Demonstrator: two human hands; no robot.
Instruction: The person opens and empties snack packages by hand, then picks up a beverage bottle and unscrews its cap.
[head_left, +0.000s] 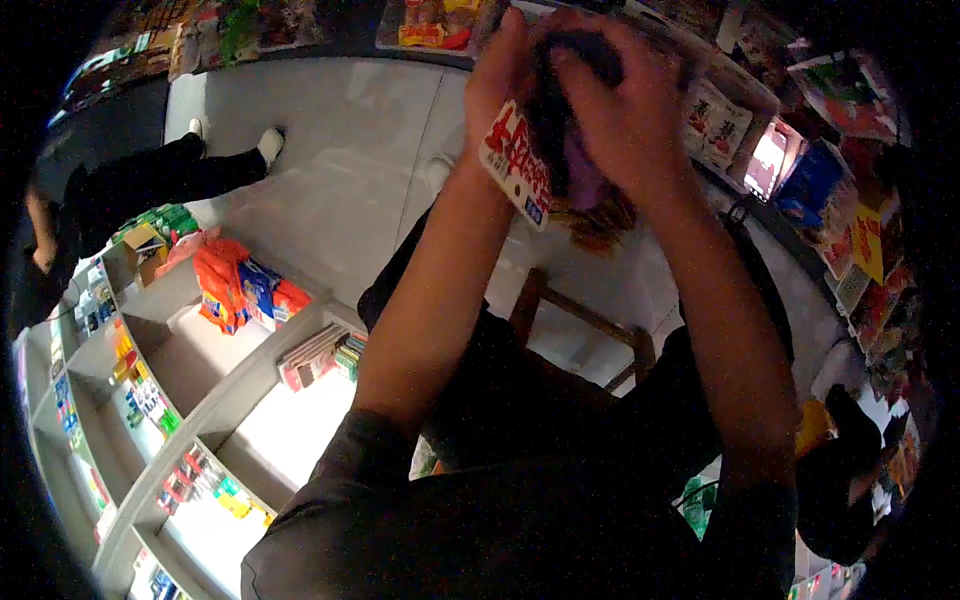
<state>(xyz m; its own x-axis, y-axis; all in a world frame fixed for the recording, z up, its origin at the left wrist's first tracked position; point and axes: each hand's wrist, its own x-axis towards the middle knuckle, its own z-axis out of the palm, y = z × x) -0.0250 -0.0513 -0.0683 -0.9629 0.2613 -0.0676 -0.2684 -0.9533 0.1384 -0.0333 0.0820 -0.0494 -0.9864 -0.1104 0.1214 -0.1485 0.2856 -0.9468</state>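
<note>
At the top of the head view, both my hands are around a dark bundle [552, 110] with a purple part [585, 175]; I cannot make out its kind. My left hand [498, 75] is on its left side, most fingers hidden. My right hand [632, 105] wraps its right side, with the thumb pressed onto the dark part. A white card with red print [515, 165] shows at my left wrist, slightly tilted. A brown, shredded-looking patch [598, 225] shows below the purple part; whether it belongs to the bundle I cannot tell.
White shelves [185, 375] with boxes and orange bags [225, 280] stand at the left. Another person's dark trousers [150, 190] show at the upper left. A wooden stool [585, 310] is below my hands. Packaged goods and a lit phone [768, 160] line the right.
</note>
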